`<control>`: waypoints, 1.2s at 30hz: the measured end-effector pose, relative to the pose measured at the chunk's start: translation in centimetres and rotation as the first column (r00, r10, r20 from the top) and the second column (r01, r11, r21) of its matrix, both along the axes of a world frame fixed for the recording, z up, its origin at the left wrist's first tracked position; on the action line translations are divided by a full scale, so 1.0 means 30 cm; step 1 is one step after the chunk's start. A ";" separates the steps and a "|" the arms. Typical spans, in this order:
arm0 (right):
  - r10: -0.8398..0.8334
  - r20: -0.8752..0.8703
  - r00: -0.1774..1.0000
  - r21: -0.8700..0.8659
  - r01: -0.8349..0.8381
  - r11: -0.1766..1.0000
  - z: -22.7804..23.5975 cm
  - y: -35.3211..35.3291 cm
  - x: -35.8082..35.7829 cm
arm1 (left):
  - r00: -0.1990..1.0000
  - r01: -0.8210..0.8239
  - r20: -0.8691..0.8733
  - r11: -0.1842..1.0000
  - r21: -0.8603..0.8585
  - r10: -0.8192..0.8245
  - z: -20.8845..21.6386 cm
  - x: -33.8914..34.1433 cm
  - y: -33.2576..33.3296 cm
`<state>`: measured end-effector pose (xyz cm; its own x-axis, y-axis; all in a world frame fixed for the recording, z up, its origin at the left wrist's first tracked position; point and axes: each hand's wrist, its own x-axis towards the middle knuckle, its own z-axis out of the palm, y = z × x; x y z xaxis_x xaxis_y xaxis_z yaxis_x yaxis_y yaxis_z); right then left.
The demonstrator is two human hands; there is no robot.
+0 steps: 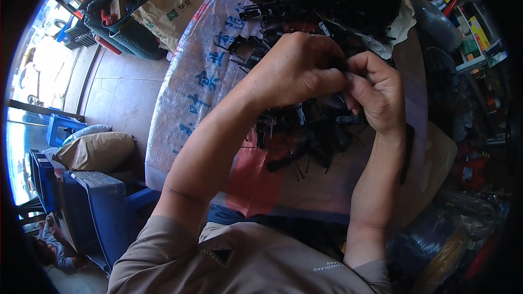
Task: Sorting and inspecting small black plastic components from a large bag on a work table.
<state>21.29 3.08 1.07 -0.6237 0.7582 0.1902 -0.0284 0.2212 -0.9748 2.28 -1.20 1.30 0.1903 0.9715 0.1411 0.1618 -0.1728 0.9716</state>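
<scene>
My left hand (305, 68) and my right hand (377, 92) meet above a pile of small black plastic parts (310, 147). The fingers of both are closed in a pinch around a small black part (339, 64), most of it hidden by the fingers. Several of the loose parts have thin pins or legs sticking out, and some show shiny metal bits. They lie scattered on a white woven sack (180, 87) with blue writing and a red patch. Beyond my hands, a brown paper bag (406, 19) lies with its dark mouth toward me, more black parts at its opening.
On the left stand a dark green bin (136, 41), another paper bag (182, 11), a blue plastic chair (101, 207) and a stuffed sack (98, 149) on the floor. A person (57, 247) is at the lower left. Cluttered shelves (479, 49) line the right.
</scene>
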 end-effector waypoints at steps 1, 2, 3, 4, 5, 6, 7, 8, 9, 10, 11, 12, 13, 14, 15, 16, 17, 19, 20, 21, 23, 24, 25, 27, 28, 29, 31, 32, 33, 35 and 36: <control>0.008 -0.004 1.000 -0.021 -0.008 1.000 -0.002 0.001 -0.001 | 1.000 0.002 -0.022 1.000 0.027 -0.002 -0.010 -0.002 0.005; 0.007 -0.003 1.000 -0.020 -0.007 1.000 -0.004 0.003 0.000 | 1.000 0.003 -0.021 1.000 0.028 -0.003 -0.009 0.000 0.006; 0.011 -0.009 1.000 -0.030 -0.011 0.999 -0.006 0.005 0.000 | 0.999 -0.003 -0.038 1.000 0.023 0.004 -0.008 0.003 0.005; 0.015 -0.016 1.000 -0.039 -0.015 0.999 -0.008 0.007 0.001 | 0.998 -0.010 -0.054 1.000 0.017 0.011 -0.008 0.005 0.005; 0.017 -0.016 1.000 -0.036 -0.018 0.999 -0.010 0.009 -0.001 | 0.998 -0.012 -0.055 1.000 0.019 0.013 -0.012 0.003 0.008; 0.018 -0.015 1.000 -0.040 -0.018 0.999 -0.013 0.009 -0.002 | 0.999 -0.001 -0.033 1.000 0.007 0.002 -0.022 0.002 0.012; 0.018 -0.013 1.000 -0.044 -0.019 0.999 -0.015 0.009 -0.003 | 1.000 0.010 -0.011 1.000 -0.006 -0.010 -0.027 0.000 0.016; 0.018 -0.014 1.000 -0.041 -0.019 0.999 -0.014 0.010 -0.006 | 1.000 0.010 -0.012 1.000 -0.002 -0.010 -0.023 -0.004 0.018; 0.004 -0.017 1.000 -0.054 -0.005 0.999 -0.013 0.010 -0.009 | 0.997 0.039 0.067 0.999 -0.037 -0.036 -0.018 -0.010 0.020; -0.010 -0.021 1.000 -0.068 0.009 0.998 -0.012 0.010 -0.012 | 0.987 0.071 0.146 0.995 -0.070 -0.060 -0.015 -0.016 0.022; -0.008 -0.023 1.000 -0.066 0.007 0.998 -0.009 0.007 -0.016 | 0.977 0.061 0.209 0.996 -0.070 -0.046 -0.019 -0.024 0.026; -0.015 0.042 0.999 -0.055 0.017 0.998 -0.006 0.004 -0.019 | 0.962 0.052 0.270 0.996 -0.071 -0.031 -0.028 -0.035 0.034; -0.023 0.107 0.994 -0.043 0.028 0.999 -0.004 0.003 -0.021 | 0.947 0.025 0.322 0.992 -0.127 0.018 -0.034 -0.056 0.043; -0.041 0.211 0.977 0.064 0.028 0.998 -0.036 0.012 -0.015 | 0.895 0.058 0.446 0.983 -0.175 0.026 -0.048 -0.083 0.056; 0.008 0.363 0.932 0.142 -0.063 0.988 -0.039 0.008 -0.022 | 0.832 0.050 0.553 0.986 -0.158 0.046 -0.074 -0.114 0.075; 0.039 0.508 0.861 0.205 -0.165 0.965 -0.042 0.003 -0.035 | 0.756 0.040 0.651 0.989 -0.142 0.063 -0.099 -0.146 0.091; 0.074 0.559 0.826 0.169 -0.201 0.965 -0.068 0.005 -0.045 | 0.703 0.032 0.703 0.982 -0.184 0.109 -0.111 -0.154 0.109; -0.026 0.599 0.800 0.414 -0.281 0.866 -0.151 0.034 -0.043 | 0.631 0.087 0.769 0.976 -0.198 0.100 -0.134 -0.162 0.132; -0.018 0.596 0.803 0.383 -0.265 0.885 -0.138 0.036 -0.061 | 0.555 0.116 0.823 0.968 -0.221 0.121 -0.129 -0.166 0.129; -0.034 0.517 0.855 0.373 -0.189 0.908 -0.123 0.037 -0.059 | 0.600 0.065 0.783 0.966 -0.252 0.164 -0.121 -0.154 0.118; -0.104 0.391 0.914 0.368 -0.052 0.928 -0.074 0.041 -0.037 | 0.730 0.069 0.680 0.982 -0.178 0.072 -0.107 -0.150 0.109; -0.115 0.292 0.950 0.287 0.027 0.957 -0.069 0.046 -0.023 | 0.804 0.036 0.585 0.973 -0.227 0.107 -0.093 -0.136 0.099; -0.134 0.190 0.973 0.196 0.096 0.976 -0.064 0.051 -0.009 | 0.898 -0.011 0.426 0.975 -0.220 0.106 -0.074 -0.124 0.084; -0.095 0.139 0.986 0.116 0.079 0.990 -0.036 0.045 0.015 | 0.986 -0.053 0.145 0.976 -0.210 0.085 -0.044 -0.106 0.061; -0.117 0.038 0.992 0.082 0.113 0.990 -0.030 0.043 0.013 | 0.995 -0.023 0.088 0.986 -0.164 0.038 -0.032 -0.100 0.052; -0.140 -0.065 0.988 0.043 0.143 0.989 -0.025 0.041 0.012 | 1.000 0.009 0.027 0.993 -0.121 -0.006 -0.021 -0.096 0.041; -0.147 -0.129 0.981 0.042 0.153 0.987 -0.025 0.044 0.011 | 0.999 0.031 0.031 0.994 -0.100 -0.028 -0.017 -0.094 0.031; -0.157 -0.201 0.967 0.044 0.169 0.985 -0.025 0.047 0.009 | 0.998 0.033 0.050 0.999 -0.027 -0.032 -0.011 -0.088 0.028; -0.165 -0.273 0.948 0.044 0.184 0.982 -0.028 0.049 0.008 | 0.997 0.034 0.070 0.998 0.046 -0.037 -0.005 -0.082 0.025; -0.155 -0.315 0.936 0.042 0.177 0.983 -0.041 0.048 0.005 | 0.998 0.012 0.059 0.998 0.056 -0.015 0.007 -0.072 0.020; -0.146 -0.351 0.925 0.031 0.167 0.985 -0.047 0.048 -0.001 | 1.000 -0.007 0.019 0.997 0.071 0.006 0.008 -0.061 0.016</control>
